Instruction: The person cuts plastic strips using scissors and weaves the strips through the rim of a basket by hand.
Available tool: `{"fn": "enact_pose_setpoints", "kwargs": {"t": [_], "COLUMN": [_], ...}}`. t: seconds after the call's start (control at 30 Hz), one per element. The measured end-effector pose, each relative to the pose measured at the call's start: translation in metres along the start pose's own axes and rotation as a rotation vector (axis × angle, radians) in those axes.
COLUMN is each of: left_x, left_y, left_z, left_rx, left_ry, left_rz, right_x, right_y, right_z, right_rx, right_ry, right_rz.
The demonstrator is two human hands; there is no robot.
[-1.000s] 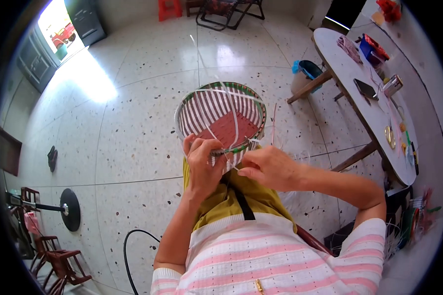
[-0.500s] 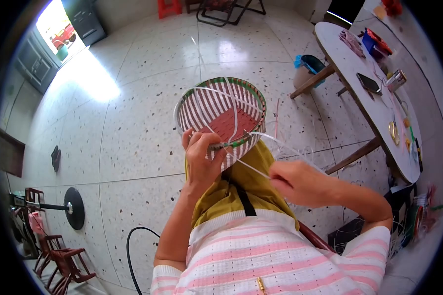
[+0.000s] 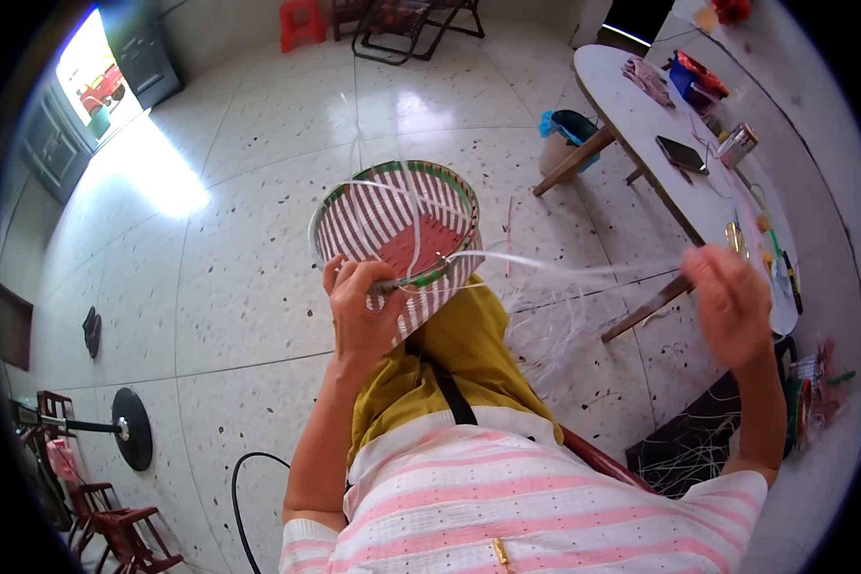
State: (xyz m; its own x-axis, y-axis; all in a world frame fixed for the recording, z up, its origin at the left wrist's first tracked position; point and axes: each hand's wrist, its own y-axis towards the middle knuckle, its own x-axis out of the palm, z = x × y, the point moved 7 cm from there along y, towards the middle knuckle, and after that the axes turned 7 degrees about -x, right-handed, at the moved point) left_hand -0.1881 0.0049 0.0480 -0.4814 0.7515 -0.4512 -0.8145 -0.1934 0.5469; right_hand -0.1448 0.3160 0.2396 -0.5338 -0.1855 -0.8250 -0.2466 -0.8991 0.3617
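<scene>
A round woven basket with white and brown stripes, a reddish base and a green-bound rim rests tilted at my lap. My left hand is closed on its near rim, thumb outside. Out to the right, beside the table edge, my right hand is raised, fingers closed on a thin white plastic strip. That strip runs taut and slightly blurred back to the near rim. More loose white strips cross over the basket's opening.
At the right, a white table bears a phone, a can and small tools. A bin stands by its leg. Tangled white strips lie on the floor. Wooden chairs and a round black stand base are at left.
My right hand has swung outward to the right and up, drawing the white strip away from the rim. My left hand keeps its hold on the basket. The whole view has shifted slightly.
</scene>
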Motion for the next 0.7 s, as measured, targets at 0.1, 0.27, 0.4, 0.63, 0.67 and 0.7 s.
{"fn": "enact_pose_setpoints", "kwargs": {"t": [0.1,0.27,0.4,0.63,0.67,0.7], "left_x": [0.0,0.0,0.0,0.002,0.002,0.002], "left_y": [0.0,0.0,0.0,-0.002,-0.002,-0.002], "left_z": [0.001,0.003,0.002,-0.002,-0.003,-0.002], "left_rx": [0.002,-0.019,-0.013,0.008,0.002,-0.003], "left_ry": [-0.005,0.002,0.006,0.013,0.017,0.045], "left_rz": [0.008,0.008,0.012,0.003,0.007,0.01], "right_x": [-0.026,-0.053,-0.073,-0.093,-0.093,-0.093], "right_y": [-0.019,-0.059,-0.11,-0.205,-0.22,-0.239], "right_z": [0.046,0.119,0.169,0.238,0.249,0.262], "right_rx": [0.126,0.327,0.416,0.772,0.84,0.931], "right_ry": [-0.192,-0.302,-0.404,-0.286,-0.248,-0.179], "right_rz": [0.192,0.163,0.15,0.323,0.359,0.426]}}
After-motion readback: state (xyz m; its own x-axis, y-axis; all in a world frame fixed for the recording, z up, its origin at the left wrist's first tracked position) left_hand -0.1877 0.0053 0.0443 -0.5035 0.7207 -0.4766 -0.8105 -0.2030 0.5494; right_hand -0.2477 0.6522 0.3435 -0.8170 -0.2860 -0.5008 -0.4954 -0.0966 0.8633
